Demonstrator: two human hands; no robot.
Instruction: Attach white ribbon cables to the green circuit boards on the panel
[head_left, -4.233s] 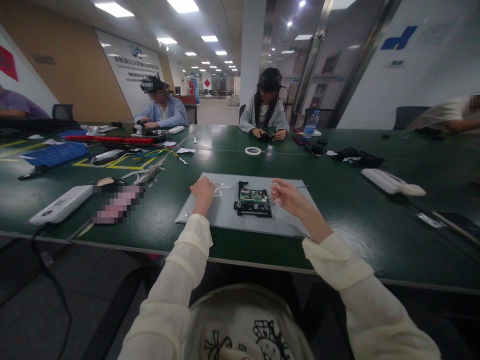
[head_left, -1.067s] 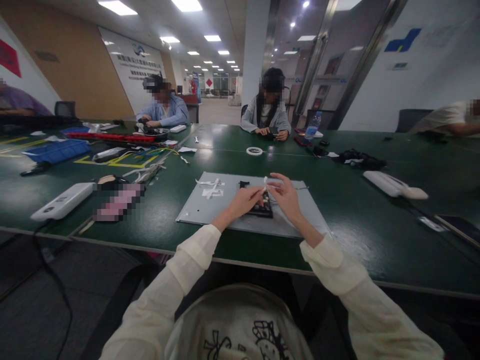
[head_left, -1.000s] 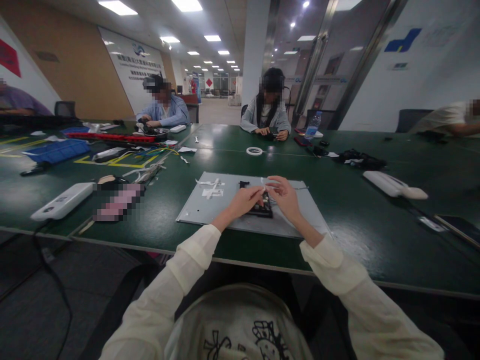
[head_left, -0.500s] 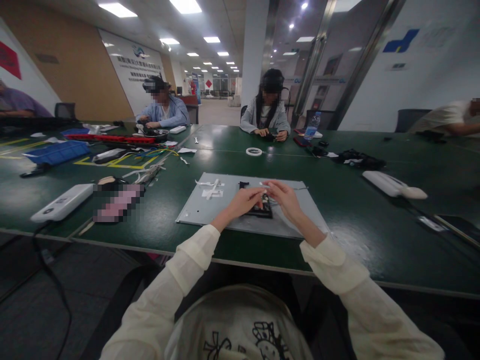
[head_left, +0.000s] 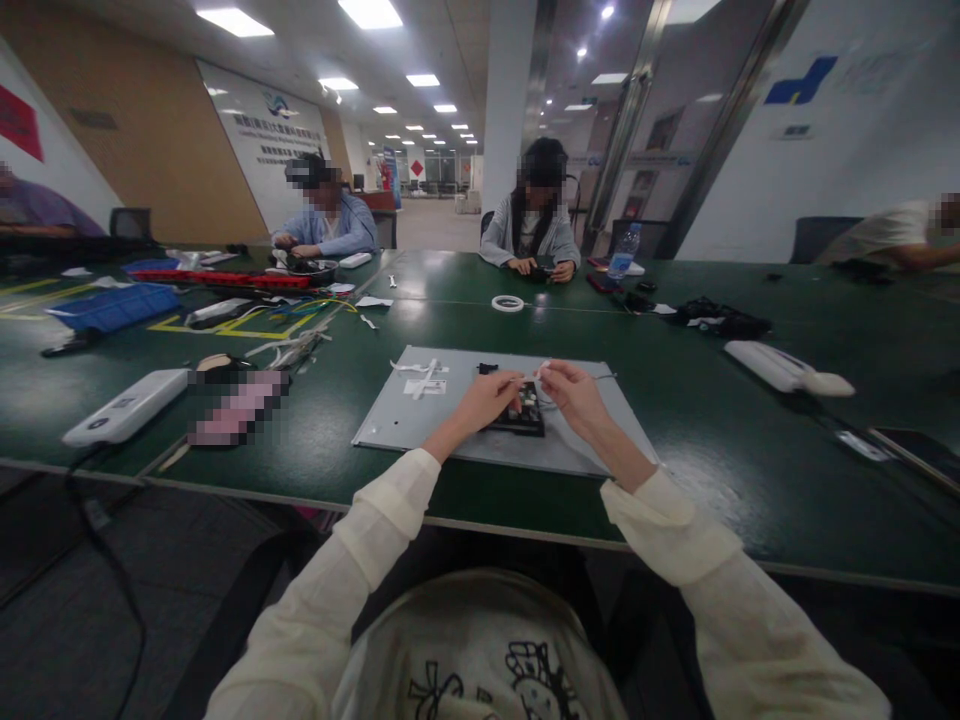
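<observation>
My left hand (head_left: 486,398) is over the left side of a black box-like device (head_left: 517,428), thumb and fingers pinched together. What its fingertips hold, if anything, is too small to make out. To the right of it, my right hand (head_left: 576,396) pinches a small white piece (head_left: 543,369) just above the device. Light-coloured parts show inside the device, partly covered by my left hand. Under both hands lies a grey flat panel (head_left: 397,420), with white tape strips (head_left: 427,378) stuck on its left part.
A white tape roll (head_left: 508,303) lies beyond the panel. On the left are a white power bank-like box (head_left: 127,406), a pink item (head_left: 238,408) and a blue tray (head_left: 112,304). Another white device (head_left: 772,368) lies at right. Two people sit across the green table (head_left: 442,275).
My right hand's fingers have closed in and shifted slightly right, away from the left fingertips, with the small white piece now at their tips. The left hand has barely moved.
</observation>
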